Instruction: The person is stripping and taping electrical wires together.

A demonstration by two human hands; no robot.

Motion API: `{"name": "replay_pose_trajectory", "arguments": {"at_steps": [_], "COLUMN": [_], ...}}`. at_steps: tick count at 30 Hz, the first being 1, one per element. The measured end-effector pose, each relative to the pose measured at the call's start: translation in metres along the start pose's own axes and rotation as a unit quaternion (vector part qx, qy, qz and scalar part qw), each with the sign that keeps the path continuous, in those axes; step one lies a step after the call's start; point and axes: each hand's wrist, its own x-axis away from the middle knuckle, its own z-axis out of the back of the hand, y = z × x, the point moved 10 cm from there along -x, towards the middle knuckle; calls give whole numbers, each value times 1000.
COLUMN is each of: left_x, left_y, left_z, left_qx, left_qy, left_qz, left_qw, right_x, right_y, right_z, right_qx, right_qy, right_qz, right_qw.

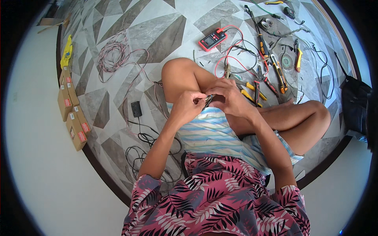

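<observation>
Over my lap, my left hand and my right hand meet with bent fingers. Between them is a small dark, wire-like piece, pinched by the fingertips of both hands. My fingers cover much of it, so its exact kind is hard to tell. Just past my right hand, a brass-coloured clip lies at the end of a red lead. Yellow-and-black handled pliers and red-and-black handled pliers rest on the floor beyond my right wrist.
A red multimeter, utility knife, yellow-handled cutter and tape roll lie ahead. Coiled wire, a black socket block and black cable are at left. Cardboard boxes line the left wall; a black bag sits right.
</observation>
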Motion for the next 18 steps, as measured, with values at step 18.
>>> {"name": "replay_pose_trajectory", "arguments": {"at_steps": [18], "left_x": [4], "left_y": [3], "left_z": [0], "left_qx": [-37], "left_qy": [-14], "left_qz": [-9], "left_qw": [999], "right_x": [-4], "right_y": [-10], "right_z": [0], "right_qx": [-3], "right_qy": [-4], "right_qz": [76], "right_qw": [997]}}
